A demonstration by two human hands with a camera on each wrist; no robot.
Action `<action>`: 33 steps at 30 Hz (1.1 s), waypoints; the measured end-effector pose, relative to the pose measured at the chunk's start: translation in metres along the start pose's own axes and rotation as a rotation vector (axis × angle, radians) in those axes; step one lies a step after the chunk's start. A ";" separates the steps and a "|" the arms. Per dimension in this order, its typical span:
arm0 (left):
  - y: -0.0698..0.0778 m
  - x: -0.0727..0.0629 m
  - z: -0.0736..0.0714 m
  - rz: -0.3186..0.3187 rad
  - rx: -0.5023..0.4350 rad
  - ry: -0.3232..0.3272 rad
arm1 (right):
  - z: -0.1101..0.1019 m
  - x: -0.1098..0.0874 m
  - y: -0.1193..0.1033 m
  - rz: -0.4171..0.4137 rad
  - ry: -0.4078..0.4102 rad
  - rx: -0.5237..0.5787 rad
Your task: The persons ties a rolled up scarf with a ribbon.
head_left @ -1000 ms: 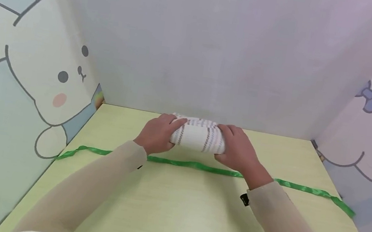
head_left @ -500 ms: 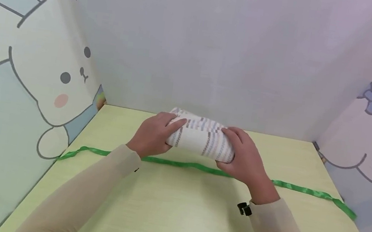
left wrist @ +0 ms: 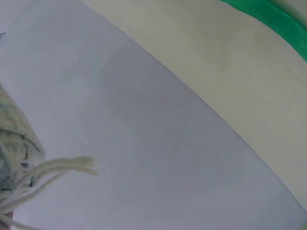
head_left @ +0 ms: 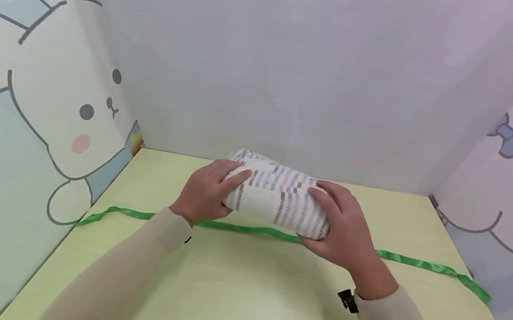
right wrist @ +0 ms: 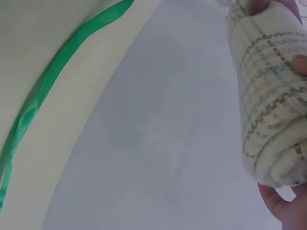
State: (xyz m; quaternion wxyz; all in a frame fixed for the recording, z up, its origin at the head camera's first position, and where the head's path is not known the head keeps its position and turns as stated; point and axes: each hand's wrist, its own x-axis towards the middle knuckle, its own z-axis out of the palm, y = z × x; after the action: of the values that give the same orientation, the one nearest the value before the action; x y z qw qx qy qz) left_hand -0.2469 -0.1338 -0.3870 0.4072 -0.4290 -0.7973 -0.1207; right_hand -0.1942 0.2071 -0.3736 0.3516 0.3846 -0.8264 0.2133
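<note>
A rolled-up striped woven cloth (head_left: 275,198), white with brown and blue-grey bands, is held above the table by both hands. My left hand (head_left: 205,188) grips its left end, thumb over the top. At the other end my right hand (head_left: 342,229) grips it, thumb on top and fingers wrapped around the far side and underneath. The roll tilts, with its right end nearer me. In the right wrist view the cloth (right wrist: 276,96) shows a spiral end. Loose fringe strands (left wrist: 62,165) hang from the cloth in the left wrist view, where the left hand is nearly out of frame.
A green ribbon (head_left: 251,230) lies across the pale yellow table (head_left: 237,299) from side to side, below and behind the hands. A plain pale wall (head_left: 288,77) closes off the back. Side walls bear cartoon prints, among them a rabbit (head_left: 58,99).
The rolled cloth has come slightly toward me and tilted, its right end dropping nearer. My right hand moved right and closer with it, the left slightly left. Both keep their grip.
</note>
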 end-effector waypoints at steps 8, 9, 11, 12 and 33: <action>0.003 -0.001 0.000 0.000 -0.047 0.092 | -0.014 0.001 -0.008 -0.123 0.113 -0.007; 0.003 -0.001 0.000 0.001 -0.054 0.097 | -0.015 0.001 -0.008 -0.129 0.112 -0.005; 0.004 0.000 -0.001 0.005 -0.070 0.101 | -0.018 0.000 -0.007 -0.149 0.111 0.006; 0.004 0.001 0.000 0.005 -0.079 0.102 | -0.019 -0.001 -0.006 -0.166 0.109 0.016; 0.006 -0.014 0.001 0.069 -0.308 0.022 | -0.019 0.009 -0.010 -0.663 0.104 0.176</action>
State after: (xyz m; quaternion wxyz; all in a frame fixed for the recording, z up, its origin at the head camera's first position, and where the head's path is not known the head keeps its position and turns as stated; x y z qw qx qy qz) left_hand -0.2383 -0.1382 -0.3991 0.3490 -0.5123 -0.7495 -0.2323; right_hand -0.1823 0.2084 -0.3533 0.4089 0.6495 -0.6160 0.1775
